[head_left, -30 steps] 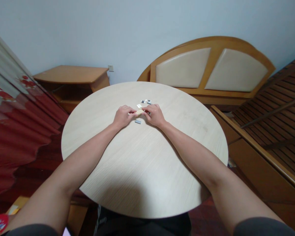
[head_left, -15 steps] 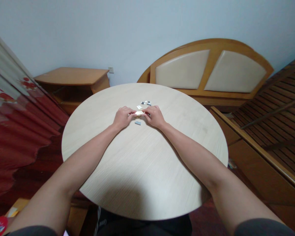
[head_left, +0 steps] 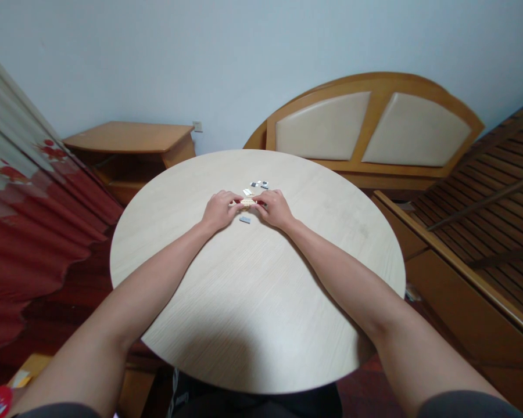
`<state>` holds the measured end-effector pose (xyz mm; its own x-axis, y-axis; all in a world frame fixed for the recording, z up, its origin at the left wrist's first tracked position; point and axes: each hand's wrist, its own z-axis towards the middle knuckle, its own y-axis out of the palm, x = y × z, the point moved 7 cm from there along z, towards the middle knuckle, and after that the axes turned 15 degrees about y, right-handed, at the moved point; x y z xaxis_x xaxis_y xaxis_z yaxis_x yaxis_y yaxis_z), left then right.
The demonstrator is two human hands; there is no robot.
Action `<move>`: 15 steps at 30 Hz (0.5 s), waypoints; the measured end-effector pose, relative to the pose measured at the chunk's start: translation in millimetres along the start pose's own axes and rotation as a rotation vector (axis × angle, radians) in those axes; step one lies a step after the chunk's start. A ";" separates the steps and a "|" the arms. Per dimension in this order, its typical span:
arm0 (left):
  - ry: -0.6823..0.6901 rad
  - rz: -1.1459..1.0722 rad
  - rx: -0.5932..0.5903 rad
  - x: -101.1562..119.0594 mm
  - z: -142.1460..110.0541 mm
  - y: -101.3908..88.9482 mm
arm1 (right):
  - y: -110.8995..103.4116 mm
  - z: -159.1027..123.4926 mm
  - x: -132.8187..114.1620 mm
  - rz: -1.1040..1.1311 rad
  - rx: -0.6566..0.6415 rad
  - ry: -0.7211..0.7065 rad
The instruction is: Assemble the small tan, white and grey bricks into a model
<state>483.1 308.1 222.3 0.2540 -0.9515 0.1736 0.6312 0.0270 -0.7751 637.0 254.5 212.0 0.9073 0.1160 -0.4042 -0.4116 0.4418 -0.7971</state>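
Between my two hands is a small pale cream piece [head_left: 247,202] that looks studded, like a building-brick assembly. My left hand [head_left: 220,209] pinches its left end between thumb and fingers. On the other end, my right hand [head_left: 275,209] has its fingers closed too. Just in front of the hands, nearer me, a small grey flat piece [head_left: 244,220] lies on the table. Beyond the fingers sits a small white piece [head_left: 247,191]. Farther off are small black-and-white pieces [head_left: 255,184]. Fine details of the held piece are too small to make out.
All this is on a round pale wooden table [head_left: 253,325]. Behind it stand a low wooden cabinet [head_left: 131,137] and a headboard [head_left: 322,126] with cream panels. A red and white curtain [head_left: 35,232] hangs at left; a slatted bed frame [head_left: 497,191] is at right.
Both hands stay on the cream piece, which now looks less glaring and shows its studs more clearly. The view has shifted very slightly; the loose pieces have not visibly moved.
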 end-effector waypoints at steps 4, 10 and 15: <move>-0.026 0.002 -0.015 0.1 0.4 0.2 | 0.5 -0.6 -1.2 -0.004 -0.018 0.009; -0.242 0.047 0.005 -19.0 -7.9 0.7 | -5.6 -1.9 -1.1 0.031 0.049 0.060; -0.446 0.139 -0.037 -42.9 -20.2 -2.7 | -11.1 -0.5 7.9 0.008 0.126 0.149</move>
<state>455.7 342.6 204.6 0.6295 -0.7150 0.3040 0.5441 0.1263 -0.8295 648.7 250.1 217.5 0.8775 -0.0085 -0.4796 -0.3964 0.5502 -0.7350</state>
